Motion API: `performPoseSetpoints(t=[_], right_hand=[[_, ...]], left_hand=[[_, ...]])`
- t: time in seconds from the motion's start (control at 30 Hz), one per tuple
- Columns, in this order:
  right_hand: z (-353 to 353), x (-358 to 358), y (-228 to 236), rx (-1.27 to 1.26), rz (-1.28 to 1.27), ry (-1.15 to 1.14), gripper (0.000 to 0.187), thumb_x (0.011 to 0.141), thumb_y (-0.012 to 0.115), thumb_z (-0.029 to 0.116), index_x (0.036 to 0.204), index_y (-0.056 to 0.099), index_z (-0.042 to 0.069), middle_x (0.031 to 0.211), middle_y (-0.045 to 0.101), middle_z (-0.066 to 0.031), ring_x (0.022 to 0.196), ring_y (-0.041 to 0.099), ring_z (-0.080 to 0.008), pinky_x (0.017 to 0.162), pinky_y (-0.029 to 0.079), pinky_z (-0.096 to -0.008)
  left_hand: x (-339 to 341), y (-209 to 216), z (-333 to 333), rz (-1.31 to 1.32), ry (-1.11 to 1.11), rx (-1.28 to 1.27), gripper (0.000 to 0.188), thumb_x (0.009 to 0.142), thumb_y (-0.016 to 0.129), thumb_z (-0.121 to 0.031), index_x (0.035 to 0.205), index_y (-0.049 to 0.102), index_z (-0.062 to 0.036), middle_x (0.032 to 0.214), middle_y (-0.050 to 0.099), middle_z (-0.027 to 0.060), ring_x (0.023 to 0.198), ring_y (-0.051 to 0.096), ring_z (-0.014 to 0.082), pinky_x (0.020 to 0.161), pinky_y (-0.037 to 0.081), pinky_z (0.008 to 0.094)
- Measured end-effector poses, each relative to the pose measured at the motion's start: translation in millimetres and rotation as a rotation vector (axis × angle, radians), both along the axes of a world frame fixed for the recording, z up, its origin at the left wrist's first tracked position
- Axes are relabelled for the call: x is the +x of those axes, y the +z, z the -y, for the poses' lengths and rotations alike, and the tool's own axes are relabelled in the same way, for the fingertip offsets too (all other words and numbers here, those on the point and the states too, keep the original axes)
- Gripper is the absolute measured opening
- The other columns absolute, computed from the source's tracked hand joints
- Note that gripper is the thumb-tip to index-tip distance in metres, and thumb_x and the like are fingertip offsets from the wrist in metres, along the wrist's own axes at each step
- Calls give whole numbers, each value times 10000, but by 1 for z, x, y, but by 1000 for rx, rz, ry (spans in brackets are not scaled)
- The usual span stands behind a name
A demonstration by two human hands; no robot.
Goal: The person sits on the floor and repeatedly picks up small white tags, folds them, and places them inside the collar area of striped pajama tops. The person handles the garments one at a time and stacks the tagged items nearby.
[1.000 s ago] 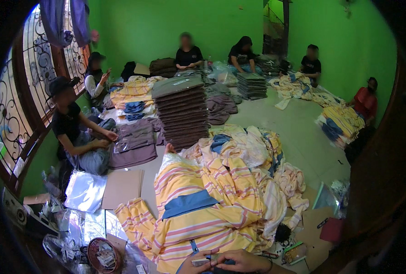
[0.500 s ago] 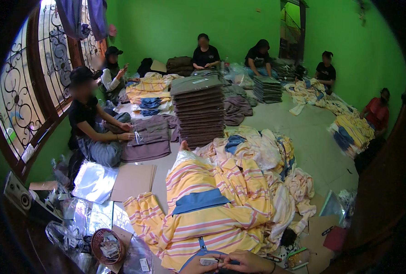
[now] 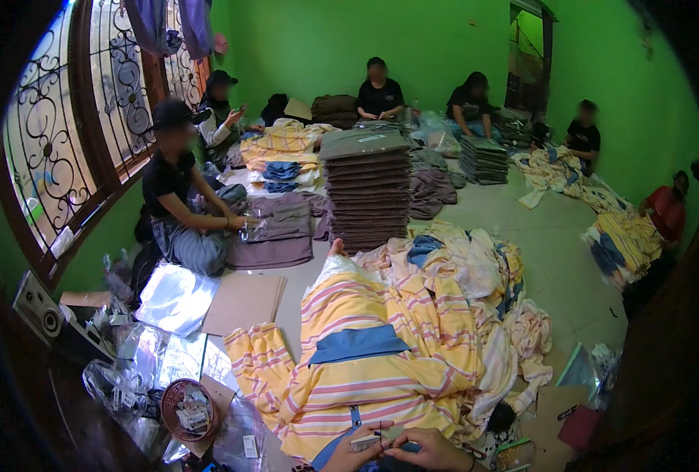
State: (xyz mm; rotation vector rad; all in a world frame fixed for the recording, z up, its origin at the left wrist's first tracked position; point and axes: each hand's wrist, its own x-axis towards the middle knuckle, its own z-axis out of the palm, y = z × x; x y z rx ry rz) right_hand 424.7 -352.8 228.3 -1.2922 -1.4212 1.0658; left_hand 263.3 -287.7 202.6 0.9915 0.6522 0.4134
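A yellow cloth shirt with pink and white stripes (image 3: 381,396) lies spread before the person, its blue collar (image 3: 360,344) flat, its body unfolded; handling looks only partly done. The left hand (image 3: 353,451) pinches a small pale rectangular tag (image 3: 363,443) at the shirt's near edge; whether it is attached cannot be told. The right hand (image 3: 430,451) has narrowed fingers, their hold unclear. Crumpled pale striped cloth (image 3: 497,358) heaps right of the shirt; a round reddish woven basket (image 3: 169,412) sits left.

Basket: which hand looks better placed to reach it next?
Left, probably. The basket sits to the person's left, and the left hand is nearer it than the right hand, though the left appears to hold a pale item.
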Motion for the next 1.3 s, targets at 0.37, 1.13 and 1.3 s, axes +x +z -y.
performPoseSetpoints(t=[0.37, 1.13, 1.3], right_hand=[[29, 58, -41, -353, -119, -195, 91, 808, 566, 121, 827, 567, 32, 745, 577, -52, 637, 552, -137, 601, 447, -262], [-53, 7, -22, 248, 124, -315, 246, 804, 547, 25, 1042, 513, -27, 905, 544, -83, 804, 545, -119, 727, 443, -230], [-79, -21, -2, 104, -369, -242, 127, 813, 559, 68, 907, 527, -12, 791, 558, -58, 731, 544, -96, 680, 442, -211]], left_hand=[[-1, -22, -18, 78, 344, 37, 293, 811, 563, -147, 1079, 520, -36, 770, 540, -9, 631, 479, 75, 550, 396, 209], [6, 16, -74, 367, 650, -49, 345, 807, 578, -127, 1116, 471, -17, 715, 492, -10, 576, 465, 65, 523, 382, 194], [10, 12, -60, 298, 548, 24, 362, 808, 580, -130, 1125, 455, -8, 708, 491, -11, 589, 455, 54, 523, 363, 174]])
